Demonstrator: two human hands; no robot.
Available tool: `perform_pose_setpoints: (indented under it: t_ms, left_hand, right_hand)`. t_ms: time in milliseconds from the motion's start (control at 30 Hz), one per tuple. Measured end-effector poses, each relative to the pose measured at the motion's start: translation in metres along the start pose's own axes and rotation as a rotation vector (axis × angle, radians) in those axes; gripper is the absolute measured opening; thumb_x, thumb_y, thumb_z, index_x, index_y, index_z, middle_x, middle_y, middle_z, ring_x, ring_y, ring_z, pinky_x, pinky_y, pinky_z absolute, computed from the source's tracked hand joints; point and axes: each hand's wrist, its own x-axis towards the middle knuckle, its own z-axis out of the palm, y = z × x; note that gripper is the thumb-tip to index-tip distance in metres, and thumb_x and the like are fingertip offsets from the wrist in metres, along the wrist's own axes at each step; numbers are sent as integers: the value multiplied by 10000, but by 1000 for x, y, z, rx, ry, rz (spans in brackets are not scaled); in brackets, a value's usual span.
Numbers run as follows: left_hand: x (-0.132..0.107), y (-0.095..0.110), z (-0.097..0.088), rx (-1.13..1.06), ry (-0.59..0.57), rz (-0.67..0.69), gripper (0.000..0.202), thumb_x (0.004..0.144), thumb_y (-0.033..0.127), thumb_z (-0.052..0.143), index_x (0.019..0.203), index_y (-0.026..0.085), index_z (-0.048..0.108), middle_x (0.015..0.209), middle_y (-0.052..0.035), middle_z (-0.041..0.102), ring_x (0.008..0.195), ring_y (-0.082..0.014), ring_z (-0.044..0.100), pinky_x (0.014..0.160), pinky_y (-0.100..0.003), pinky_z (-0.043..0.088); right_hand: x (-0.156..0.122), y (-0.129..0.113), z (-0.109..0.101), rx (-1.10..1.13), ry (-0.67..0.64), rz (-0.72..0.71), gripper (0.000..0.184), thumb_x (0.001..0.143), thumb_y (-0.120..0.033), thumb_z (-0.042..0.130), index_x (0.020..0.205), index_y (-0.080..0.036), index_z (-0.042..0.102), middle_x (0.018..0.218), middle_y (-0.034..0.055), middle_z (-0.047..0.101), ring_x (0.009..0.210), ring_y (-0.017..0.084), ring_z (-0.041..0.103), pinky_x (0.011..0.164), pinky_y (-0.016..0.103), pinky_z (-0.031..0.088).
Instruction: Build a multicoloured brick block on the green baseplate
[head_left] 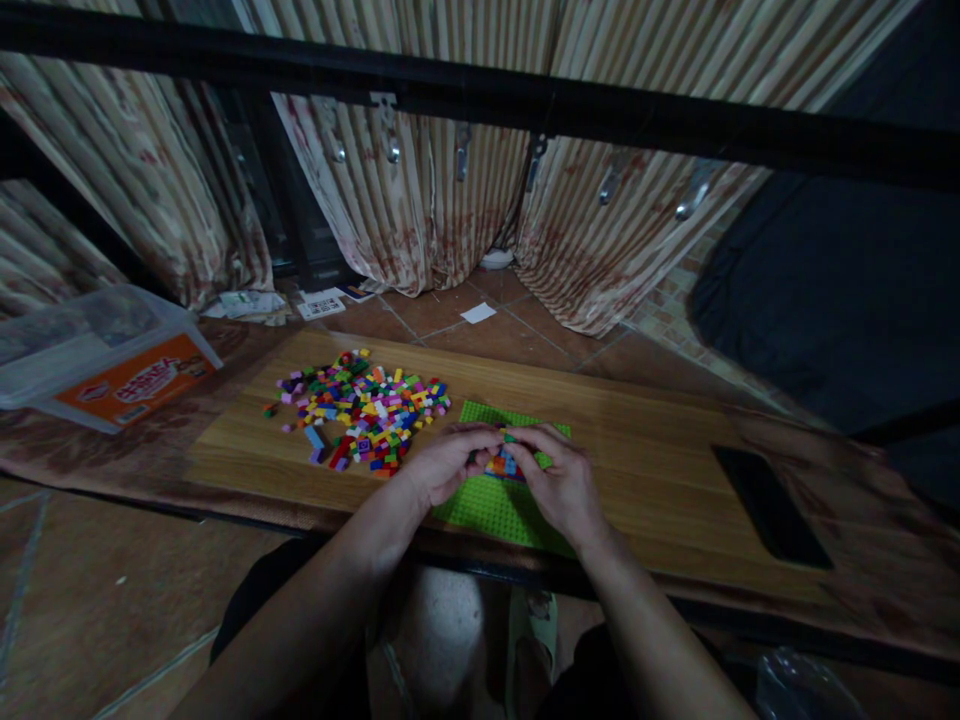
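Observation:
My left hand (448,462) and my right hand (561,478) meet over a bright green studded baseplate (480,510). Both have their fingers closed, fingertips nearly touching, around a small green toy brick (509,438) that is mostly covered by them. Just below the fingertips, a patch of blue, orange and red bricks (504,464) sits on the baseplate, partly hidden by my hands. To the left of my left hand spreads a loose heap of small bricks (375,405) in many colours.
The wooden board (652,480) bears all of this. A dark phone-like slab (771,507) lies at its right end. At the far left stands a clear plastic box (112,350) with an orange label. A dark bar (480,75) with metal hooks crosses in front of striped curtains (420,200).

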Motion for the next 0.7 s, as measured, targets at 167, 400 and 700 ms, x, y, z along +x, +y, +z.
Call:
perform_pose_setpoints:
  t_ms: [167, 400, 700]
  left_hand:
    - [0, 7, -3, -25, -39, -47, 155, 557, 132, 725, 584, 116, 573, 511, 41, 454, 433, -25, 327, 408, -184, 191]
    - [5, 14, -11, 17, 228, 35, 193, 568, 178, 677, 556, 149, 487, 507, 53, 424, 422, -27, 302, 407, -188, 180]
    - [6, 4, -9, 158, 256, 69, 215, 585, 226, 706, 568, 152, 505, 530, 51, 446, 433, -38, 326, 426, -201, 200]
  right_hand:
    - [1, 4, -2, 194, 77, 99, 130, 814, -317, 625, 882, -265, 723, 865, 21, 707, 802, 180, 641, 740, 324, 510]
    - [11, 31, -22, 179, 226, 233, 196, 801, -357, 616, 906, -232, 724, 847, 37, 703, 763, 183, 634, 724, 337, 500]
    - [5, 30, -10, -138, -44, 11, 234, 896, -302, 507, 970, -252, 723, 907, 49, 646, 831, 184, 609, 755, 330, 486]
